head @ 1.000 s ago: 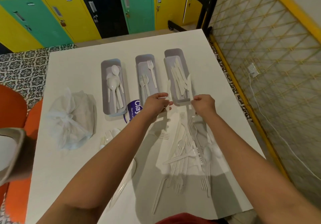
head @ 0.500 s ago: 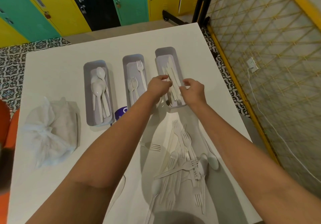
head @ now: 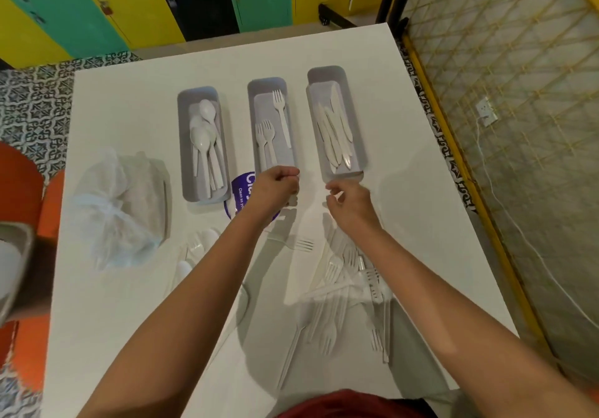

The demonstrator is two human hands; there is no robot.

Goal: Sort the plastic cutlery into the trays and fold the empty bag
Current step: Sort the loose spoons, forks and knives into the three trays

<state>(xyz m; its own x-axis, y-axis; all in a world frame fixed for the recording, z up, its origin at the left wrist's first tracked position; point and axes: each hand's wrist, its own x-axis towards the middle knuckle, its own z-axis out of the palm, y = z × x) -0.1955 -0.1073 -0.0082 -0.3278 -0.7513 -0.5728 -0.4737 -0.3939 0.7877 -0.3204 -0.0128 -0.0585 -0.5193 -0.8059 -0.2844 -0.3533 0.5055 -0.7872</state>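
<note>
**Light, slick cutlery: lift by the handles**

Nearest on table [head: 129, 288]: loose pile [head: 343, 288], thin, springy, tangled. Beyond: left hand [head: 278, 187] curled, empty as far as visible; right hand [head: 350, 203] slack, empty. Farthest: trays [head: 356, 145], partly filled. Left: bag [head: 120, 210], soft, crumpled.

arms [head: 201, 288]: bare, no sleeves | garment [head: 350, 406]: dark red

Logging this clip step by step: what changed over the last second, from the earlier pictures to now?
Both hands drew back from the knife tray toward the person. The left hand is curled, the right hand loosely open; neither visibly holds anything. The knives now lie in that tray. Spoon tray, fork tray and loose pile look unchanged.
</note>
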